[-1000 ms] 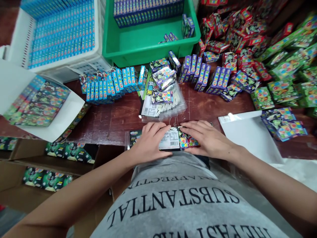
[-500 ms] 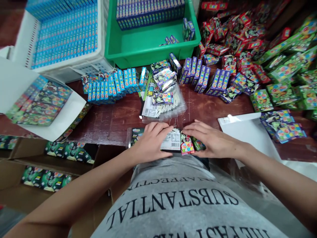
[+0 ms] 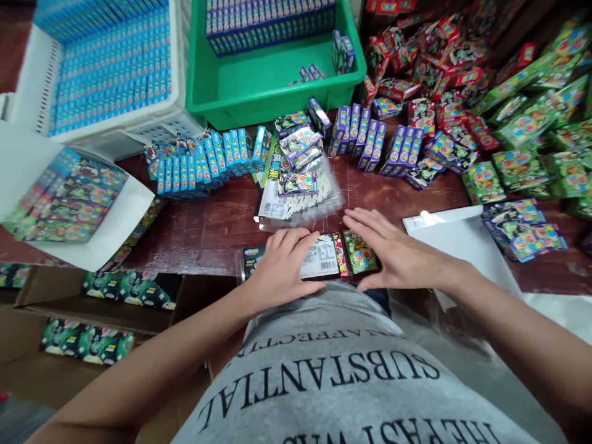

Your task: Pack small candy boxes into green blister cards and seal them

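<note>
Across a flat clear plastic packet with a black-and-white printed card [image 3: 321, 258], my left hand [image 3: 283, 262] has its thumb at the near edge and fingers at the far edge. A small red box [image 3: 341, 254] shows only as a strip at the packet's right end; whether the rest is inside or beneath, I cannot tell. Just right of it lies a small green box [image 3: 361, 251], a narrow gap between them. My right hand [image 3: 391, 250] is open beside the green box, thumb and fingers apart around its right side.
Behind my hands lie clear bags [image 3: 296, 197] with small boxes on top. Rows of blue boxes [image 3: 203, 160] and purple boxes [image 3: 365, 139] stand before a white crate [image 3: 180, 74] and green bin [image 3: 272, 102]. Red boxes [image 3: 439, 61] and green boxes [image 3: 531, 123] pile up right.
The red box has shifted left, so most of it is now covered at the packet's end. My right hand has opened and drawn back a little, uncovering the green box.
</note>
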Demonstrator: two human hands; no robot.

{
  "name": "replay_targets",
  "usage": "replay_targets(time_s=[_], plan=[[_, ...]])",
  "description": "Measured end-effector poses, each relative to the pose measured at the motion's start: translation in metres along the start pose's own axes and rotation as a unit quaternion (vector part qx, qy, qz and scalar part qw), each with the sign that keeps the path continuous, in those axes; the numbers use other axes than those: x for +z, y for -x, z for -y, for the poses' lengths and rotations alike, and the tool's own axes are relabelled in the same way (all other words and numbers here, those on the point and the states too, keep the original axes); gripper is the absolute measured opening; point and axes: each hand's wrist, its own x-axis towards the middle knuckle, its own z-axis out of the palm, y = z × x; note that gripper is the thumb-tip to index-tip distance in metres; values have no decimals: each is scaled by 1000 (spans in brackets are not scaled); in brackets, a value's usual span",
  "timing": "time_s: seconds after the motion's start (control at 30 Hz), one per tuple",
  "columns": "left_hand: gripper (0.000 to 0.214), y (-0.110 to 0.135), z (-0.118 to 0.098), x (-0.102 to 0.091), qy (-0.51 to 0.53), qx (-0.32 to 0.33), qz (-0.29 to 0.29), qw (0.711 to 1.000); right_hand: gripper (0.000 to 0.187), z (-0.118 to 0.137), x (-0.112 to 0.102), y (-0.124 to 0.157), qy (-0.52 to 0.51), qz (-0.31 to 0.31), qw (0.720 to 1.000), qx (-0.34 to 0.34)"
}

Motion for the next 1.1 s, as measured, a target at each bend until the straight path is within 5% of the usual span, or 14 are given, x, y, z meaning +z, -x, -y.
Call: replay_targets(time_s=[0.23,0.4,0.6,0.73,0.83,1.0,1.1], plan=[[94,-4,-2,1,-7,15,-1,1000,73,-1,-6,-4,-14,18,999,-30],[93,-2,-1,-2,-13,5,-18,1000,76,-1,-2,-23,-22,-1,998,-56],[88,-7,-13,-21,6,-15,-89,996,76,-10,-51,-30,-61,-3,994,-88],[87,-13,-22,-34,-18,-37,-135,990,78,-6,-72,-33,-9,-72,995,-69],[89,-17,-26,-36,-18,-47,-156,987,78,2,-74,-34,9,-77,995,-65],[93,-30,-33,-36,40,-22,-162,986,92,6,-76,-32,-24,4,996,-85],[91,-43,-40,-34,112,-36,-220,968,105,6,-70,-32,-93,-73,992,-37]])
